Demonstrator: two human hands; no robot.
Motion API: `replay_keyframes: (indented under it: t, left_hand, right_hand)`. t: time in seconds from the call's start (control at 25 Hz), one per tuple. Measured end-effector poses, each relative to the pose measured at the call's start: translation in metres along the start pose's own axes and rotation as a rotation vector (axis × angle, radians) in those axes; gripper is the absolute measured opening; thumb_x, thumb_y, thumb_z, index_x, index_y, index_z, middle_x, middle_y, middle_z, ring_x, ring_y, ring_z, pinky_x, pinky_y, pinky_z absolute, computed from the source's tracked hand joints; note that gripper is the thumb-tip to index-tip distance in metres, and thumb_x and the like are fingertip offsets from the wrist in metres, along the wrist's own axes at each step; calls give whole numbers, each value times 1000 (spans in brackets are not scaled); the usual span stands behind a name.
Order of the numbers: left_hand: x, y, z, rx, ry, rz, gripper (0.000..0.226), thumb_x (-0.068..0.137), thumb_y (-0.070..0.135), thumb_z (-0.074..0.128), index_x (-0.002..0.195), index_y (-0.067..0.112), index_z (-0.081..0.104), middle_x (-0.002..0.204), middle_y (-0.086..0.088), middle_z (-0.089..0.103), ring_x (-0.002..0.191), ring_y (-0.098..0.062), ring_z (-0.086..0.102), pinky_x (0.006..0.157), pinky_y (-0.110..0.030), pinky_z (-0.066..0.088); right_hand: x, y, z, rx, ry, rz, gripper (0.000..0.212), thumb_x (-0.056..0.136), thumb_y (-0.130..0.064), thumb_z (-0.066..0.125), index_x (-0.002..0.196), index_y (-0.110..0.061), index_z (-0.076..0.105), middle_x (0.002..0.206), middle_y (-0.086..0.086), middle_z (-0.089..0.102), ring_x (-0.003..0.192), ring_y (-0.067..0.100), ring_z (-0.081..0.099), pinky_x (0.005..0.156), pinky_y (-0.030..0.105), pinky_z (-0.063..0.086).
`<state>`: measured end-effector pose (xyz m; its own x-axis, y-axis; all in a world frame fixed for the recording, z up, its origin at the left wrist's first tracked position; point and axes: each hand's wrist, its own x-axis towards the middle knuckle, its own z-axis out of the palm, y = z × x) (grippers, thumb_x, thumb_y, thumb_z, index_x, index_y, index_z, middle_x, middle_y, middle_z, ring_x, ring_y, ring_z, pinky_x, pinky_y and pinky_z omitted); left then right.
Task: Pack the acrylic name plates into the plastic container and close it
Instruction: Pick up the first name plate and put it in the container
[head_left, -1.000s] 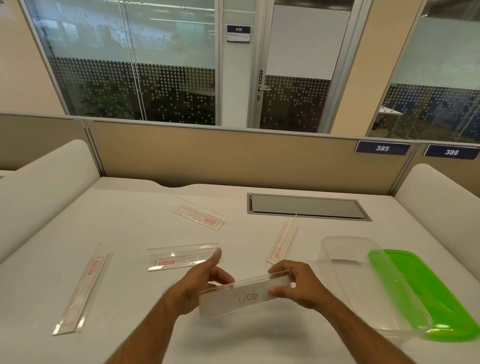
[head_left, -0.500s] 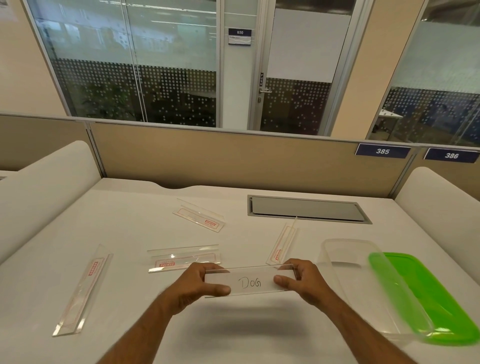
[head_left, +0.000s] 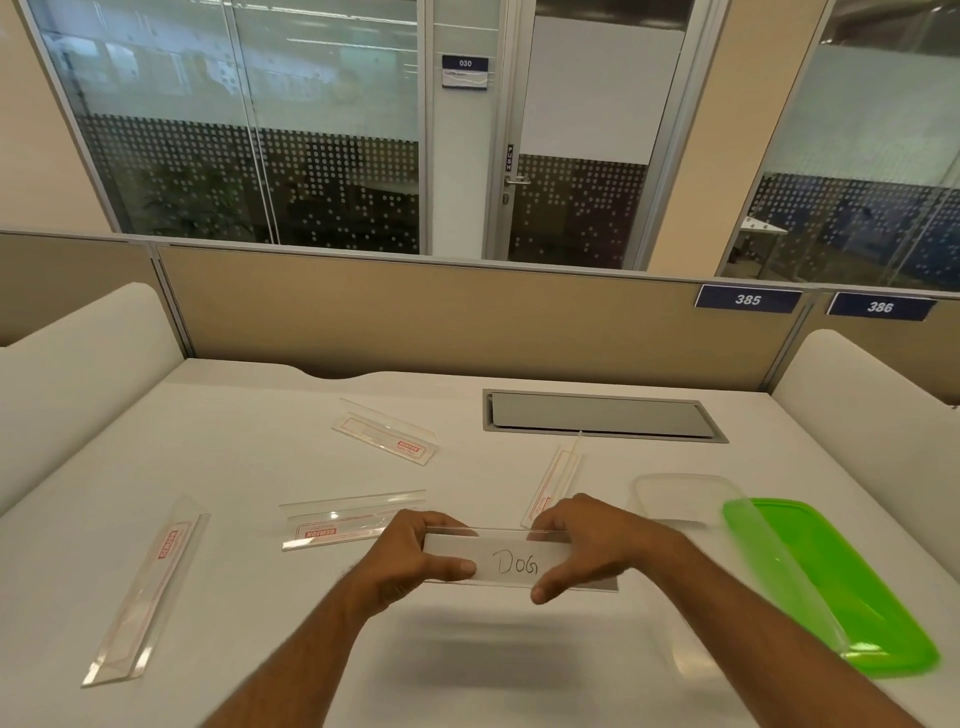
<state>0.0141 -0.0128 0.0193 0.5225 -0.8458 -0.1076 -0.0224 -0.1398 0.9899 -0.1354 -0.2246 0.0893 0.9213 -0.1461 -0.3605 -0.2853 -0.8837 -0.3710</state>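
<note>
Both hands hold one acrylic name plate (head_left: 519, 558) marked "DOG" above the near centre of the white bench (head_left: 249, 436). Left hand (head_left: 410, 558): fingers curled over the plate's far edge, thumb pressed on its face, pinching the left end. Right hand (head_left: 592, 540): fingers over the far edge, thumb below the near edge, gripping the right end.

Four more plates lie on the bench: far left (head_left: 145, 592), centre-left (head_left: 343, 519), far centre (head_left: 387, 431), and one just beyond the right hand (head_left: 558, 475).

Clear plastic container (head_left: 691, 506) sits open at right; green lid (head_left: 831, 582) partly under its right side.
</note>
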Motion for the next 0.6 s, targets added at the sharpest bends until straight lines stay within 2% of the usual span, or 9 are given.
replay_keyframes:
  t: [0.12,0.2,0.24,0.32,0.4,0.48,0.6]
  left_hand:
    - [5,3,11,23,-19,0,53,55,24,90,101,5,74,96,-10,76,95,-27,72,73,-32,60]
    - [7,5,20,5,-20,3,57,56,26,91,107,10,71,102,-9,74,98,-28,70,79,-36,61]
    - [9,6,25,12,-6,10,65,57,31,90,116,15,67,110,-7,72,103,-27,68,85,-38,60]
    - [14,3,36,122,37,33,89,60,52,84,137,30,47,135,5,57,122,-18,55,103,-40,50]
    - [20,-5,46,339,102,35,99,67,68,71,149,34,27,148,13,39,136,-12,38,113,-40,35]
    - [29,-24,52,612,155,1,101,73,79,54,154,30,18,158,10,26,145,-14,24,119,-41,24]
    - [36,-59,64,959,163,-54,112,67,91,14,156,22,9,164,1,9,151,-18,5,122,-44,5]
  right_hand:
    - [-2,-12,-6,-183,-30,10,68,66,-64,76,123,-29,61,115,-8,64,102,13,58,87,30,53]
    - [-5,-11,-6,-230,-9,22,69,68,-65,73,127,-32,57,119,-8,63,103,12,56,88,30,52]
    - [-7,-7,-6,-241,17,33,69,68,-65,72,127,-32,57,119,-9,64,102,12,57,85,29,53]
    - [-14,5,-10,-225,80,88,70,67,-68,70,126,-32,56,119,-9,63,101,13,58,81,25,52]
    - [-23,21,-20,-167,210,188,72,62,-71,68,121,-32,58,116,-7,64,97,15,58,75,25,49]
    - [-32,40,-32,-114,388,334,66,58,-69,70,109,-28,61,108,-3,66,90,18,58,68,27,46]
    - [-46,72,-43,-120,549,593,63,60,-69,71,99,-20,61,105,5,67,91,26,62,65,30,41]
